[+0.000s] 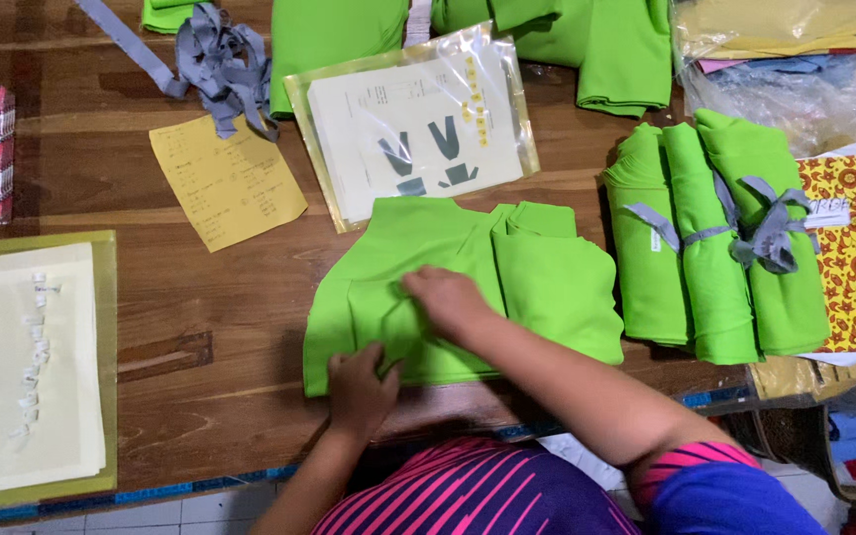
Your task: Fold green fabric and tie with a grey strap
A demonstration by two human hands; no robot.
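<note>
The left hand [361, 388] lay at the near edge of the green cloth piece [468, 287], palm down, its fingers curled together over the hem and pressing it to the wooden worktop [210, 347]; whether they pinched the edge or only held it flat could not be told. Its forearm rose straight from the striped shirt [478, 495] at the bottom of the view.

Just beyond it, the right hand [448, 299] rested on the middle of the same piece, knuckles up and fingers bunched close, seemingly gathering or pinching a small fold of fabric. That forearm crossed in from the right, slanting low over the near right corner of the cloth.

To fold such a piece well, the near hand would best keep the hem anchored while the other smoothed outward, so the layers stayed square and no crease was trapped beneath.

The cloth lay near the worktop's front edge, centre of view, already doubled on its right side. To its right sat a tied bundle of green pieces [720, 238], bound with grey strip. Farther off lay a clear sleeve with a pattern sheet [413, 124], touching the cloth's far edge, a yellow note [225, 178] and loose grey strips [220, 64].
</note>
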